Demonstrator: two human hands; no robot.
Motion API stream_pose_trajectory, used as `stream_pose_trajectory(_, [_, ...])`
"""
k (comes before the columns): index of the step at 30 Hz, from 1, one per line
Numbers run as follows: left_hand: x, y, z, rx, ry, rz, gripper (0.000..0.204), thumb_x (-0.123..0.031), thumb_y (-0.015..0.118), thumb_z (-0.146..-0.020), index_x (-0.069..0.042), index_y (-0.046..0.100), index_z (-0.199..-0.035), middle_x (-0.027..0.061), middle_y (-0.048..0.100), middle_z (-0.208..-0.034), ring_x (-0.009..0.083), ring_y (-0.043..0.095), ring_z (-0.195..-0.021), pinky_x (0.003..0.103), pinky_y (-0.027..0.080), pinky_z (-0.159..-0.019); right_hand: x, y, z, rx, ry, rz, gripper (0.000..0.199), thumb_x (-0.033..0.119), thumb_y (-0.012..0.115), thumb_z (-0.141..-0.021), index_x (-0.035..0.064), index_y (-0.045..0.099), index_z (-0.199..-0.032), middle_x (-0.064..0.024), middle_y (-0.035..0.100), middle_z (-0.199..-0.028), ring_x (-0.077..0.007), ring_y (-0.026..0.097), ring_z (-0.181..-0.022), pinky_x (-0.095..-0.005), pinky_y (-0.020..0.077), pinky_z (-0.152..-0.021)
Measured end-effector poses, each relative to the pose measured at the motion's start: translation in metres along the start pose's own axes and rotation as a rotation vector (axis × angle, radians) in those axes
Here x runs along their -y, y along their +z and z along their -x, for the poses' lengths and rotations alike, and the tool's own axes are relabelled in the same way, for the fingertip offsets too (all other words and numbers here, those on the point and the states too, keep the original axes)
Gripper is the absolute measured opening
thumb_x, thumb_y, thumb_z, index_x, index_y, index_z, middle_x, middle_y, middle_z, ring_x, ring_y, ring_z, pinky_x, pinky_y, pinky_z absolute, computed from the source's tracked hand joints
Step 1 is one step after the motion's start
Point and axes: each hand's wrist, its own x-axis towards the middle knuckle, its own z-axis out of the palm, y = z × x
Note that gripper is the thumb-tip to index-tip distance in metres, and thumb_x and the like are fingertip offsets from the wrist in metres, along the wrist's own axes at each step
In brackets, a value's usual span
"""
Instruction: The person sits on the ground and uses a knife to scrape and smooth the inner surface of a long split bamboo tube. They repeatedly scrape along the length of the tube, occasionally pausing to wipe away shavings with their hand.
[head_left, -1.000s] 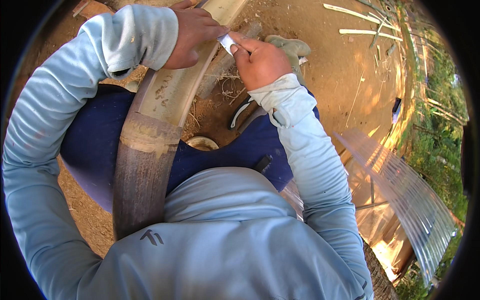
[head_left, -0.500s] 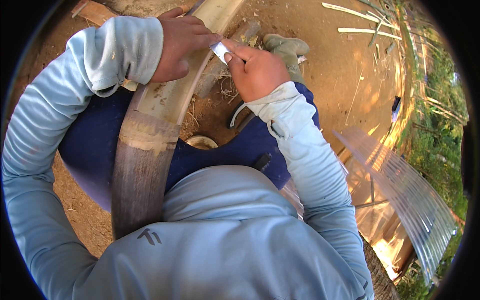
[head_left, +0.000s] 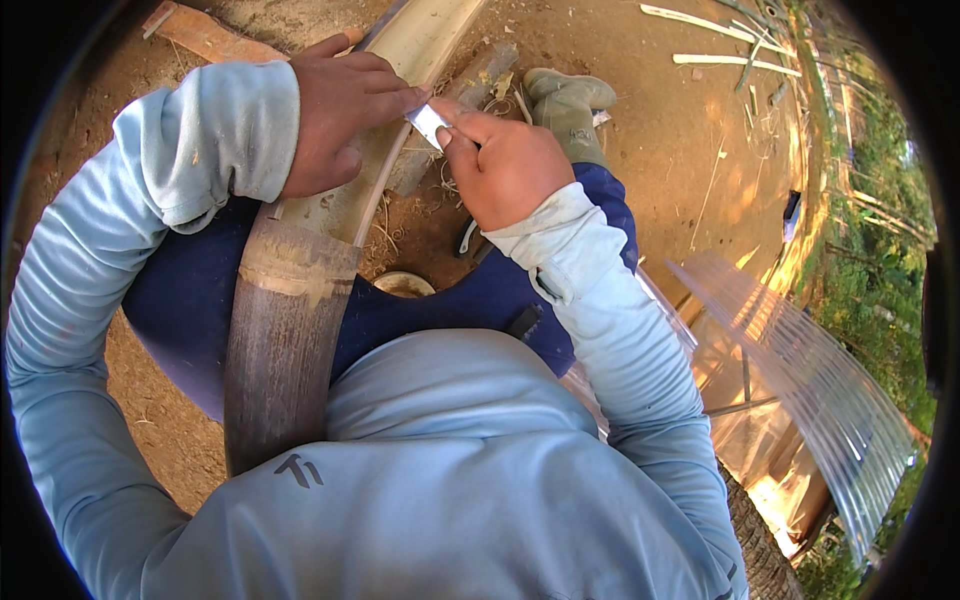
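Observation:
A thick bamboo pole (head_left: 290, 330) lies along my left thigh and slants away from me. Its near end is whole and brown; beyond a joint it is cut open into a pale trough. My left hand (head_left: 335, 120) rests over the trough with fingers curled across it, its foremost fingertip at the blade. At the trough's right edge, my right hand (head_left: 515, 175) is closed on a knife whose short shiny blade (head_left: 430, 125) points up and left. The fingers hide the knife's handle.
A short log (head_left: 475, 85) lies under the bamboo, beside my green boot (head_left: 565, 105). A curved tool (head_left: 466, 238) and a round pale rim (head_left: 403, 284) show between my legs. Farther off are a plank (head_left: 215, 38), pale strips (head_left: 725, 63) and a clear corrugated sheet (head_left: 815, 395).
Both hands have come a little toward me and to the left, and the blade has travelled with them along the bamboo's edge. The bamboo has barely moved.

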Motion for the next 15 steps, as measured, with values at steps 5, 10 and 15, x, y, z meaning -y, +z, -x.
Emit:
stream_pose_trajectory(5, [-0.001,0.000,0.002,-0.016,0.022,0.010,0.081,-0.010,0.059,-0.069,0.002,0.042,-0.148,0.0217,0.054,-0.139,0.0368,0.046,-0.137,0.060,0.022,-0.122,0.004,-0.003,0.002,0.034,0.018,-0.010,0.028,0.024,0.058,-0.097,0.0153,0.073,-0.118,-0.0212,0.069,-0.079,-0.0431,0.066,-0.075,-0.0522,0.0546,-0.072])
stream_pose_trajectory(10, [-0.004,-0.011,0.004,0.047,0.013,0.080,0.084,-0.049,0.063,-0.085,0.007,0.044,-0.145,0.0253,0.053,-0.141,0.0399,0.046,-0.136,0.060,0.022,-0.121,0.002,0.001,0.005,-0.025,-0.029,-0.050,0.029,0.024,0.058,-0.097,0.0160,0.073,-0.120,-0.0214,0.070,-0.082,-0.0430,0.067,-0.076,-0.0515,0.0551,-0.073])
stream_pose_trajectory(15, [-0.008,-0.017,0.009,0.035,0.037,0.102,0.132,-0.091,0.067,-0.060,0.009,0.045,-0.143,0.0278,0.051,-0.142,0.0411,0.046,-0.138,0.061,0.020,-0.121,0.004,0.001,0.007,-0.020,-0.019,-0.061,0.028,0.024,0.058,-0.097,0.0159,0.073,-0.119,-0.0215,0.071,-0.085,-0.0427,0.067,-0.077,-0.0502,0.0557,-0.073])
